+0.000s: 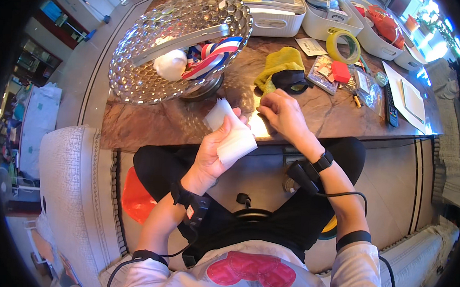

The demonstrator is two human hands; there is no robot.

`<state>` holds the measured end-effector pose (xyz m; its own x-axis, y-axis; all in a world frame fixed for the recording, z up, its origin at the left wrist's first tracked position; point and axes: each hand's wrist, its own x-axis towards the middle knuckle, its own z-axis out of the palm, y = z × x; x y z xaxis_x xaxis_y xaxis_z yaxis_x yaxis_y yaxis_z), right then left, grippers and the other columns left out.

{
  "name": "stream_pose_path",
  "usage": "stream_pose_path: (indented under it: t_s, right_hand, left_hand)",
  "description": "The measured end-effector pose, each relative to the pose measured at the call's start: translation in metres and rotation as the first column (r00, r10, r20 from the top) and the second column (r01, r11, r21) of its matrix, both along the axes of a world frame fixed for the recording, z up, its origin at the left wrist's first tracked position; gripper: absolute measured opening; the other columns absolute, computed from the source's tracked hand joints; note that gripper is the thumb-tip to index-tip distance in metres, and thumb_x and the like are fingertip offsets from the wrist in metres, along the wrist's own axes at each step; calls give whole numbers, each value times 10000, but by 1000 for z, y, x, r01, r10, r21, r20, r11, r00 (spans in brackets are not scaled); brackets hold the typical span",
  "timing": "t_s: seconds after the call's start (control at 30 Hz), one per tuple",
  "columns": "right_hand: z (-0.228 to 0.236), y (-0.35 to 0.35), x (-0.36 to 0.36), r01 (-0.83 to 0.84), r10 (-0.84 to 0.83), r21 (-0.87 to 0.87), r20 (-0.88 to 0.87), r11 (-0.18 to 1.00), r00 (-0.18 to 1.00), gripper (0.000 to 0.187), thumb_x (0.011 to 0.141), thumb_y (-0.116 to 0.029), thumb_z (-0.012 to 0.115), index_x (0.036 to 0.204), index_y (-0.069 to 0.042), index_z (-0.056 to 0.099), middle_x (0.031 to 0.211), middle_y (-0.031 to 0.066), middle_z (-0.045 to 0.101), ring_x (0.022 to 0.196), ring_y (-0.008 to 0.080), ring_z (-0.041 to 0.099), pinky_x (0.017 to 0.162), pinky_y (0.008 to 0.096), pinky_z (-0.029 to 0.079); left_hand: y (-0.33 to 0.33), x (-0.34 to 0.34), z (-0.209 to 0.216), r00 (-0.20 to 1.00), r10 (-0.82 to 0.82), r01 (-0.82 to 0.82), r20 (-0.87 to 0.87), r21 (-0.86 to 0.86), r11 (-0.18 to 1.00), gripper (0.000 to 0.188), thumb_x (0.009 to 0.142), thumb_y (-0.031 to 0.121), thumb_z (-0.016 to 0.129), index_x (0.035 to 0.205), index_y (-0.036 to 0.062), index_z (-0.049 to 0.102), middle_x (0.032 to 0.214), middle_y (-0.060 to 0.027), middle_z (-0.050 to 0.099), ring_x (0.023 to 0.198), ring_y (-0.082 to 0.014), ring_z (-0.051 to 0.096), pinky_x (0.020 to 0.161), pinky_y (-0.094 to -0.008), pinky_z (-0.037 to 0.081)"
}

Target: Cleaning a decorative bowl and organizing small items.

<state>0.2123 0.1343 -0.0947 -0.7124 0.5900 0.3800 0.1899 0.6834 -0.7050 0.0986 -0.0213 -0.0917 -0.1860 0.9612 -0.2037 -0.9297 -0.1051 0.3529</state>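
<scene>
A folded white tissue (pixel 235 144) is gripped in my left hand (pixel 214 150), its upper end sticking out past the fingers at the table's near edge. My right hand (pixel 286 115) is over the table just to the right, fingers curled in and pressed together. Whether anything small sits in that pinch is hidden. Right beyond it lies a crumpled yellow-green cloth (pixel 278 65) with a black piece (pixel 290 81) on its near side. At the left stands a glass pedestal bowl (pixel 134 84) holding a silver bar-shaped case (pixel 178 44), a white lump (pixel 170 65) and a red, white and blue ribbon (pixel 213 59).
On the brown marbled table (pixel 153 121) are a roll of yellow tape (pixel 331 44), a red object (pixel 341 71), plastic packets (pixel 370 91), a remote control (pixel 390 108) and papers (pixel 407 95). White baskets (pixel 278 24) line the far side. A red bag (pixel 136 196) is below, left.
</scene>
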Motion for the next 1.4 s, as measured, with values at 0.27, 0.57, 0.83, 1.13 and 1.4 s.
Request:
stream_pose_path:
  t_s: [0.27,0.57,0.83,1.13,1.4]
  right_hand:
    - [36,-51,23,-236,197,-641,-134,730,971,368,863,-316,552,990,29,571,916,139,595,660,142,547,575,283,448]
    - [33,-84,25,-140,115,-444,-83,885,990,316,772,-154,582,1038,11,548,894,202,608,826,281,604,717,342,462]
    - [42,-37,15,-313,238,291,266,904,934,331,749,-76,562,1066,-20,485,863,192,532,769,360,553,674,429,442]
    - [19,-34,0,-250,225,327,111,911,968,371,749,-101,599,1087,-9,477,926,161,504,880,322,486,749,389,424]
    - [19,-29,-4,-288,279,369,79,884,957,250,734,-50,604,972,-12,539,868,118,519,816,297,517,697,370,444]
  left_hand:
    - [-20,18,18,947,71,-75,-314,1,997,385,861,249,557,1169,47,443,1049,-94,526,975,-194,540,858,-354,457]
    - [-8,26,6,727,320,-302,-607,136,944,398,833,111,598,1187,6,450,1049,-79,559,951,-155,550,856,-282,435]
    - [4,-28,-13,137,148,-246,-979,111,963,439,672,13,715,1072,44,537,985,-43,586,887,-123,562,778,-263,464]
    - [16,-27,-20,-140,100,-187,-985,125,974,529,632,83,742,1090,48,481,975,-79,594,920,-200,576,810,-313,447]
    - [16,-36,-23,-154,197,-114,-968,215,970,325,666,38,701,966,37,577,896,-83,594,860,-224,587,748,-304,455]
